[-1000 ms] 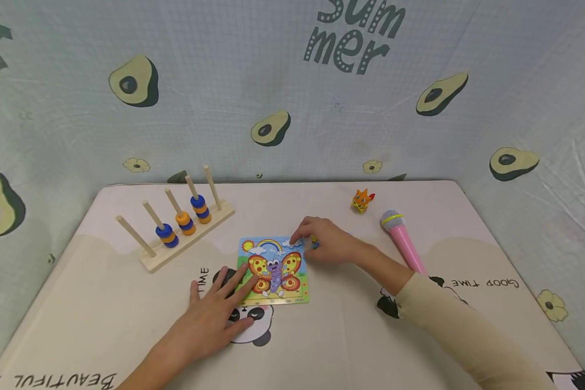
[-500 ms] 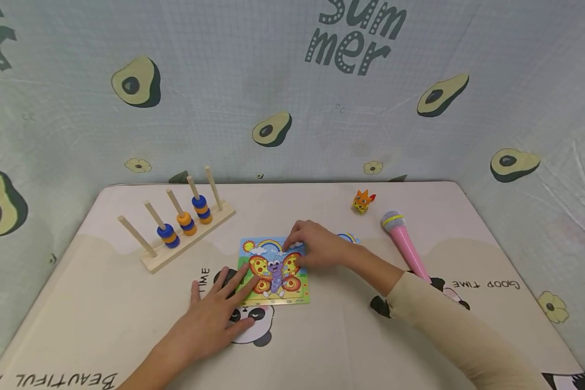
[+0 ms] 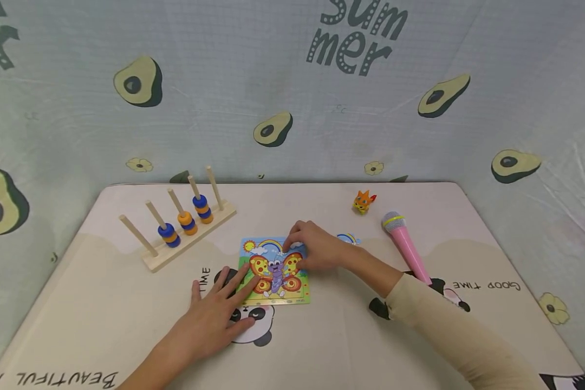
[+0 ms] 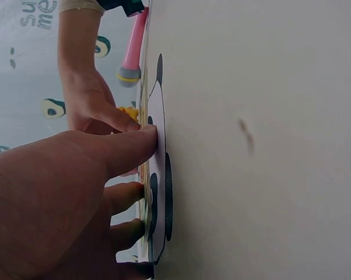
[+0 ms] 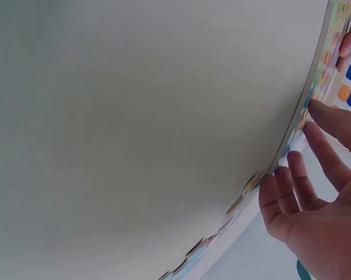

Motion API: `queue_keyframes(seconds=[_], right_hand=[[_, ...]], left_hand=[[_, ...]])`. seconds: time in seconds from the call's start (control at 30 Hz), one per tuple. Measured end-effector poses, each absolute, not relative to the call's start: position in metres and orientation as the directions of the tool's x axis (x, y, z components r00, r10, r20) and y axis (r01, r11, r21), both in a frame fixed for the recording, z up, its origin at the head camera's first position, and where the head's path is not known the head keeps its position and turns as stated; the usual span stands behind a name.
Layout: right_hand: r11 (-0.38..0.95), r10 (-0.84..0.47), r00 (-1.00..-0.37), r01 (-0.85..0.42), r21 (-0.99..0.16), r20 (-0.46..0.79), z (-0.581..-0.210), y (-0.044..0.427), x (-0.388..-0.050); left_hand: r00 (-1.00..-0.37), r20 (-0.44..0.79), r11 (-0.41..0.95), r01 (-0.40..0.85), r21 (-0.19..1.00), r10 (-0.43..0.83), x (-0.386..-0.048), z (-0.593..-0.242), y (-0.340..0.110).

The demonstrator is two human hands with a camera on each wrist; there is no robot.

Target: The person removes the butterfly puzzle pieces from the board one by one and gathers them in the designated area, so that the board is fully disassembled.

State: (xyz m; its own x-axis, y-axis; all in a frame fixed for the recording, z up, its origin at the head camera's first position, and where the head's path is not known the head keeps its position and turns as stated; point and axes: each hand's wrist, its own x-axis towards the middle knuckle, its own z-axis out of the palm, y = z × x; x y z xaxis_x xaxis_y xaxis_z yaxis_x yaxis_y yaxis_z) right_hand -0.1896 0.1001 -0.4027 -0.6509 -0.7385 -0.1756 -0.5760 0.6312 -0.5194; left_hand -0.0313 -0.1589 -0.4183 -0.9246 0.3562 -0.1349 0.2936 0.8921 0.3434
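A square butterfly jigsaw puzzle (image 3: 275,279) lies flat on the table, showing a rainbow, a sun and a purple-bodied butterfly. My left hand (image 3: 216,317) is spread, its fingertips resting on the puzzle's left side and its thumb on the tablecloth's printed panda. At the upper right corner, my right hand (image 3: 319,246) touches the puzzle with thumb and index fingertips close together; in the right wrist view its fingers (image 5: 301,181) are loosely bent. No raised piece shows between them. Loose puzzle pieces (image 5: 193,251) lie beside the board; one with a rainbow (image 3: 348,238) shows behind the right wrist.
A wooden peg rack (image 3: 190,238) with blue and orange rings stands at the back left. A small orange toy figure (image 3: 363,201) and a pink toy microphone (image 3: 407,246) are at the back right. A printed cloth wall (image 3: 200,108) rises behind the table (image 3: 322,346).
My right hand has shifted slightly left and down over the puzzle's upper right corner, uncovering the rainbow piece behind its wrist. My left hand stays in place.
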Motion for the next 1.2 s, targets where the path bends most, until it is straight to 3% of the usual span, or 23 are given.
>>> queue_keyframes(seconds=[1.2], right_hand=[[0.651, -0.714, -0.685, -0.573, -0.498, -0.146, -0.3953, 0.0934, -0.1838]], left_hand=[[-0.923, -0.135, 0.890, 0.298, 0.344, 0.361, -0.0316, -0.4169, -0.1584]])
